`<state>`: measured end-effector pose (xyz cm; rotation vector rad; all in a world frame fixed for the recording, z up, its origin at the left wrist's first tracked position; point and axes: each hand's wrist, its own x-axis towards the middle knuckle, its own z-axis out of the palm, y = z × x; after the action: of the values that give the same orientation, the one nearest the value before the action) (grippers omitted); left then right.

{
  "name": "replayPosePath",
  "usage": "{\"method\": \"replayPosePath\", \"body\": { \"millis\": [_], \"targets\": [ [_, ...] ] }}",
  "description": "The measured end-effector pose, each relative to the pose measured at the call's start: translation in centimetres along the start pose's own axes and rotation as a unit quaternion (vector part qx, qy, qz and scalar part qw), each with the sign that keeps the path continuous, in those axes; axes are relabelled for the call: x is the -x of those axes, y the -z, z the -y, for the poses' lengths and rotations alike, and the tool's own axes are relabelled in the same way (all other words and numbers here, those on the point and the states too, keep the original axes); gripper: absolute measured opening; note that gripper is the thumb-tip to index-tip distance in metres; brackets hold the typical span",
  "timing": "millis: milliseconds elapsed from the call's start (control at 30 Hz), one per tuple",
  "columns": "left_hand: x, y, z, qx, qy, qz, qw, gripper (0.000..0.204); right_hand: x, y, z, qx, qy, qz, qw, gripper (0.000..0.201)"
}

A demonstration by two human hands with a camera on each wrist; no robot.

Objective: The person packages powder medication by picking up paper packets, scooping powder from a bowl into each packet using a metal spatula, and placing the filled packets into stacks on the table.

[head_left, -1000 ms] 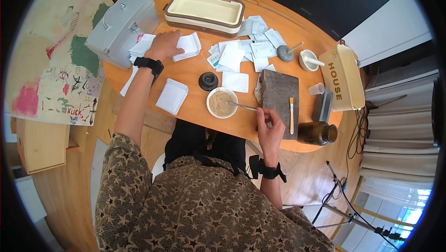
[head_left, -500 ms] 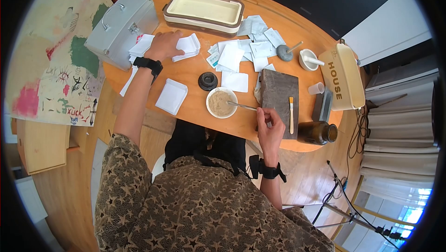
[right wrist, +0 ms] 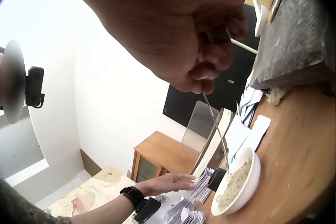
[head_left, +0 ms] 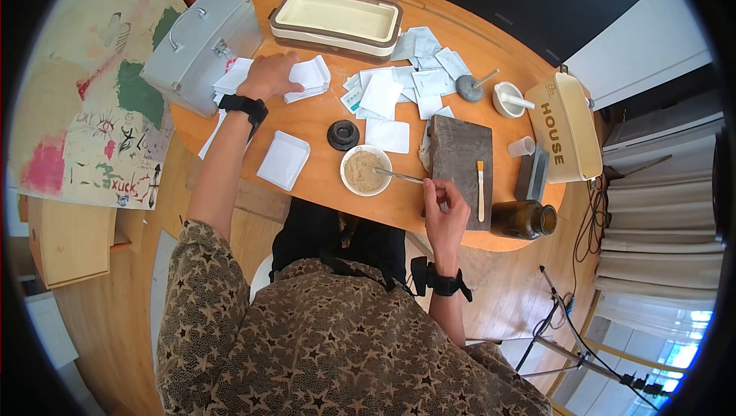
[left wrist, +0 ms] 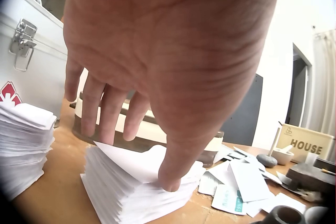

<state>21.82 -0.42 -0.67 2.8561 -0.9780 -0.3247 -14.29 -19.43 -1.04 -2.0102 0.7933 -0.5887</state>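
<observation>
My left hand (head_left: pixel 268 76) reaches over a stack of white folded papers (left wrist: pixel 131 198), its fingers loosely extended. The thumb (left wrist: pixel 170 176) rests at the top of the stack, and the other fingers hang toward its far side. A second paper stack (left wrist: pixel 21 150) stands beside the silver case. My right hand (head_left: pixel 447 213) pinches a thin metal stick (head_left: pixel 404 177). Its far end dips into tan powder (head_left: pixel 362 171) in a small white bowl (right wrist: pixel 248 195) near the table's front edge. Left of the bowl lies a square white paper packet (head_left: pixel 284 159); behind it sits a black ring-shaped piece (head_left: pixel 343 134).
A silver case (head_left: pixel 203 48) and a cream lidded box (head_left: pixel 337 11) stand at the back left. Scattered packets (head_left: pixel 382 95) fill the middle. On the right are a stone slab (head_left: pixel 460 159) with a brush (head_left: pixel 481 194), a brown jar (head_left: pixel 517 220), a mortar (head_left: pixel 506 111) and a HOUSE bin (head_left: pixel 567 136).
</observation>
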Motion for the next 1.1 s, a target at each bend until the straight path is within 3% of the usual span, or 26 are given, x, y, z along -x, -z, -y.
{"method": "replayPosePath", "body": {
  "millis": [233, 333, 567, 800, 1100],
  "targets": [
    [3.0, 2.2, -2.5, 0.019, -0.010, -0.052, 0.998, 0.062, 0.1, 0.1, -0.1, -0.014, -0.016, -0.002, 1.000, 0.016],
    [5.8, 1.5, -4.3, 0.044, -0.051, -0.119, 0.991, 0.060, 0.0, 0.4, 0.1, -0.011, 0.014, -0.024, 1.000, 0.017],
    [12.0, -1.5, -8.8, 0.124, -0.107, -0.154, 0.974, 0.065, 0.1, 1.4, 2.1, -0.037, 0.023, -0.039, 0.998, 0.019],
    [14.9, -3.8, -11.4, 0.138, -0.125, -0.169, 0.968, 0.069, -0.1, 1.5, 2.7, -0.036, 0.030, -0.041, 0.998, 0.018],
    [16.3, -3.7, -12.5, 0.153, -0.123, -0.154, 0.968, 0.072, -0.4, 1.3, 2.7, -0.018, 0.038, -0.047, 0.998, 0.018]
  ]
}}
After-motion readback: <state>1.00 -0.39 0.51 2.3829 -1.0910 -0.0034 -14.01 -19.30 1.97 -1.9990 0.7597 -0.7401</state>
